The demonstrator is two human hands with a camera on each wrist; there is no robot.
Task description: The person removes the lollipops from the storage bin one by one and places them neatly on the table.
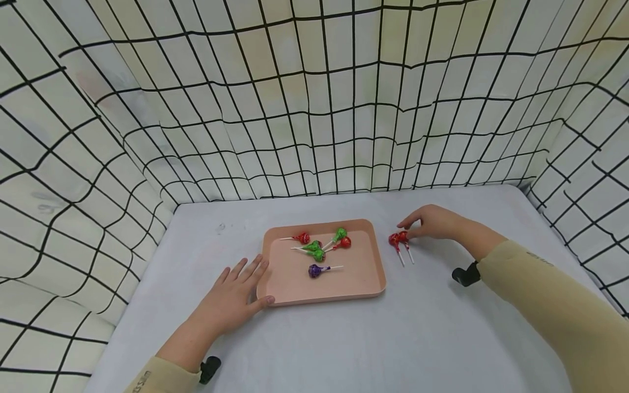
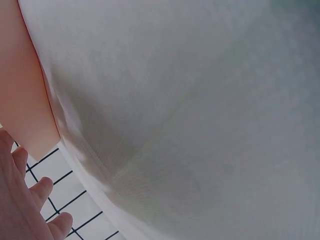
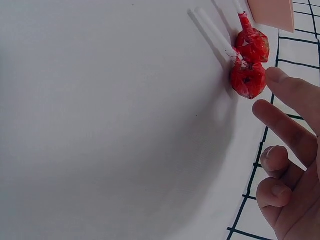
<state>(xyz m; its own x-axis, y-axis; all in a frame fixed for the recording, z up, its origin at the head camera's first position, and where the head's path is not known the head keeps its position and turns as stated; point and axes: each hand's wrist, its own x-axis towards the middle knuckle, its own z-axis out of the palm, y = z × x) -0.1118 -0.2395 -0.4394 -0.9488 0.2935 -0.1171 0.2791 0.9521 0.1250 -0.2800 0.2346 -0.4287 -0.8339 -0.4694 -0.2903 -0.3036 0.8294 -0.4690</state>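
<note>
Two red-wrapped lollipops (image 1: pixel 394 239) lie side by side on the table right of the tray, their white sticks toward the near side. My right hand (image 1: pixel 434 222) is over their heads, fingers loosely bent and gripping nothing. In the right wrist view one fingertip is right beside a red lollipop (image 3: pixel 248 80); I cannot tell whether it touches. My left hand (image 1: pixel 233 297) lies with spread fingers at the left rim of the pink tray (image 1: pixel 290 292), its thumb at the near left corner. The tray holds a purple lollipop (image 1: pixel 315 270), several green lollipops (image 1: pixel 340 234) and red lollipops (image 1: pixel 303 238).
A white cloth covers the table (image 1: pixel 417 338). White walls with a black grid (image 1: pixel 334 109) enclose it at the back and both sides. Black wrist cameras (image 1: pixel 466 274) are strapped on below both hands.
</note>
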